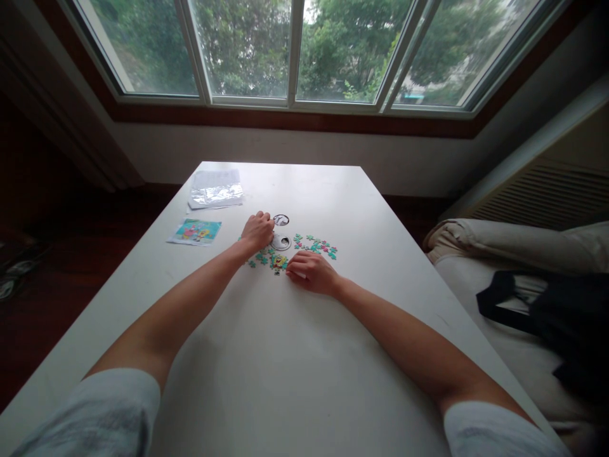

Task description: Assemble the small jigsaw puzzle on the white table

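Head view: any lettering on the cartoon picture sheet [196,231] is too small to read. Puzzle pieces [279,261] lie between the curled left hand [259,230] and bent right hand [311,271], others just beyond the right; whether either pinches one, I cannot tell.

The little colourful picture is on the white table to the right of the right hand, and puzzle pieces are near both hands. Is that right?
Not quite: the little colourful picture lies to the left of the left hand, as the head view shows. It is on the white table, and puzzle pieces are near both hands.
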Demonstrator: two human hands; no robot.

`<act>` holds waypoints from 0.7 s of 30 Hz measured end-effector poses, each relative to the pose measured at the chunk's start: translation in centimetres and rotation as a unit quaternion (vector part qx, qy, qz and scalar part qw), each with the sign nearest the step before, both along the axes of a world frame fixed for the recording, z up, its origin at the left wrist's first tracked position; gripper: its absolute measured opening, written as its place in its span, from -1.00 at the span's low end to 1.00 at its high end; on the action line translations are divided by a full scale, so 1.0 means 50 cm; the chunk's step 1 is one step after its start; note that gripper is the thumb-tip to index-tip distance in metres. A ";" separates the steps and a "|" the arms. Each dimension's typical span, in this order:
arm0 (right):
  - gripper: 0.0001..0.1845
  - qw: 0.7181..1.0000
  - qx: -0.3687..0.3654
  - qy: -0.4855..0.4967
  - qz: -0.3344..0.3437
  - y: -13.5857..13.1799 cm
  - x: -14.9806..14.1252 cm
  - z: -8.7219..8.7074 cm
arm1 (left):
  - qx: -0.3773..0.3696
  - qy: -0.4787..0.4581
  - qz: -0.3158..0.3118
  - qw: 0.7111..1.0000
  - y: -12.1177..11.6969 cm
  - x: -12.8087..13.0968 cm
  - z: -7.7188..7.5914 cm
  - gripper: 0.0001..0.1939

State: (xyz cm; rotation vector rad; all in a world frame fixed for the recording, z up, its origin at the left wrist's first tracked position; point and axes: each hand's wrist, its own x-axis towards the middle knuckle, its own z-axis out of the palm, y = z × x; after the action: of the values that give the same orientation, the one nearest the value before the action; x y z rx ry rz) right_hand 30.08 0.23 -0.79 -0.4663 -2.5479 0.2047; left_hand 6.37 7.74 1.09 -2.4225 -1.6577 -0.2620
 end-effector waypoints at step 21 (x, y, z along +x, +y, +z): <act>-0.74 1.000 0.000 0.006 0.003 -0.002 0.002 0.000 | -0.069 -0.018 -0.042 0.997 0.028 -0.015 0.002 -0.83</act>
State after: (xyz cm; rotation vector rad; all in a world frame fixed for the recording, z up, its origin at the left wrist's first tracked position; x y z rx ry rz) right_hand 30.20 0.14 -0.81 -0.4571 -2.5381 0.2079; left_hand 5.60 9.14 1.19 -2.6081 -1.6411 -0.2123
